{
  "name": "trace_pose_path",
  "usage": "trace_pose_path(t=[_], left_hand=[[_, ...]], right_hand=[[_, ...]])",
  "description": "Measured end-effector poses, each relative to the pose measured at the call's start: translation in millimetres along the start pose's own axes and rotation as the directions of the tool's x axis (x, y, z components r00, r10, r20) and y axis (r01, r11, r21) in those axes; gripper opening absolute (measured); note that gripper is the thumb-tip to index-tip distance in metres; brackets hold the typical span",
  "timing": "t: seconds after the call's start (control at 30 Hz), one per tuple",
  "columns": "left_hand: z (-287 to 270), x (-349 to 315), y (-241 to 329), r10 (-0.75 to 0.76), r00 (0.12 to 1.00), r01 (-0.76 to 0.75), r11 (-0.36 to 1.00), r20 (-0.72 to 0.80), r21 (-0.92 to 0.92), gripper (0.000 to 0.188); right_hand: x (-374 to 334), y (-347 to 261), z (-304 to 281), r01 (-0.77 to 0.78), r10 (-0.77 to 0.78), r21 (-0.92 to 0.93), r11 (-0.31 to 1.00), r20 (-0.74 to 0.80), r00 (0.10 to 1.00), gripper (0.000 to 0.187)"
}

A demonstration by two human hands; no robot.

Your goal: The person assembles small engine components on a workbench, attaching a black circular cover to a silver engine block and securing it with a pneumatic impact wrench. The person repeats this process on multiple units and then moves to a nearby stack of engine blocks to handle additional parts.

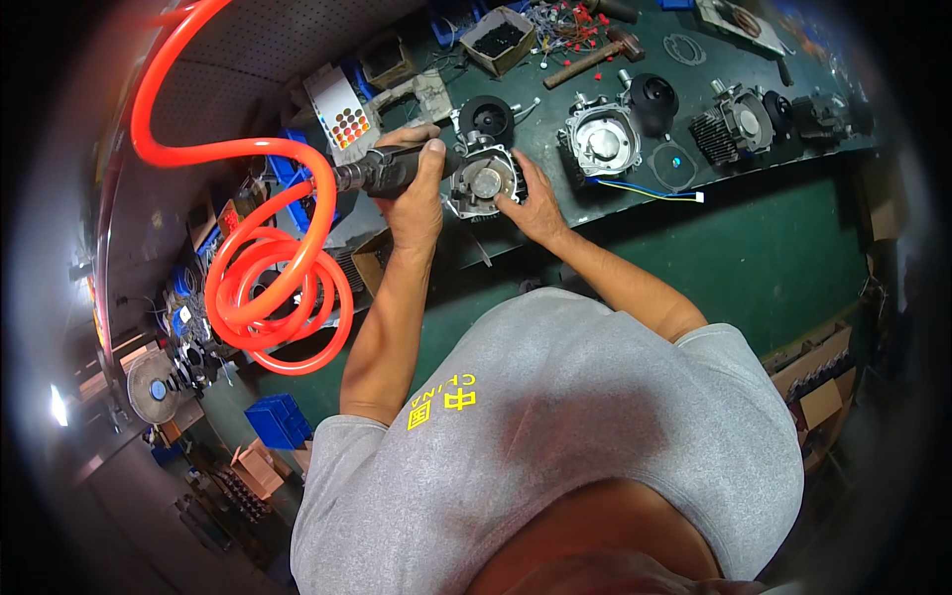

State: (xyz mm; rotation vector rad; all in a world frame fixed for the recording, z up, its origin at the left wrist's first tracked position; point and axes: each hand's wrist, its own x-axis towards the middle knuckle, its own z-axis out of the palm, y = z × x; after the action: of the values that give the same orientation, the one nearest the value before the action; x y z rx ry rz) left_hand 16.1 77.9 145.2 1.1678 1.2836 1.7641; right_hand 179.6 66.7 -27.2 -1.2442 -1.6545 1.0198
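My left hand is wrapped round a black air-powered driver, which lies roughly level with its front end pointing right. A coiled orange-red air hose joins its back end. The driver's front reaches the left edge of a round-cavity metal housing at the bench edge; whether it touches cannot be made out. My right hand grips the housing's right side, thumb on its near rim and fingers along its flank. A black fan wheel sits just beyond the housing.
To the right along the bench stand more metal housings with black fan wheels. A hammer, a box of small black parts and tangled wires lie at the back. A blue bin is at lower left.
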Motion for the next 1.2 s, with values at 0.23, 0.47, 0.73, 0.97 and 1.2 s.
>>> trace_pose_path(t=[0.23,0.47,0.73,0.97,1.2], left_hand=[[12.2,23.4,18.3,-0.112,0.965,0.095,0.992,0.237,0.085,0.021],[17.9,30.2,2.1,-0.046,0.937,0.048,0.999,0.347,0.003,0.017],[-1.5,8.8,26.9,-0.085,0.996,0.085,0.996,0.025,-0.025,0.024],[-30.0,-19.7,41.9,-0.092,0.996,0.093,0.992,0.024,-0.086,0.026],[-34.1,-42.6,27.0,-0.125,0.992,0.126,0.992,0.031,-0.02,0.026]], right_hand=[[-0.5,1.1,0.6,0.019,-0.019,0.009,1.0,-0.012,1.0,0.084],[0.3,2.2,2.0,-0.003,0.003,0.011,1.0,0.024,1.0,0.09],[0.2,3.1,-1.4,-0.002,0.002,0.033,0.999,0.024,1.0,0.084],[-2.1,4.9,-4.7,0.018,-0.02,0.032,0.999,0.059,0.998,0.078],[0.8,15.1,-3.4,0.028,-0.033,0.07,0.997,0.08,0.996,0.079]])
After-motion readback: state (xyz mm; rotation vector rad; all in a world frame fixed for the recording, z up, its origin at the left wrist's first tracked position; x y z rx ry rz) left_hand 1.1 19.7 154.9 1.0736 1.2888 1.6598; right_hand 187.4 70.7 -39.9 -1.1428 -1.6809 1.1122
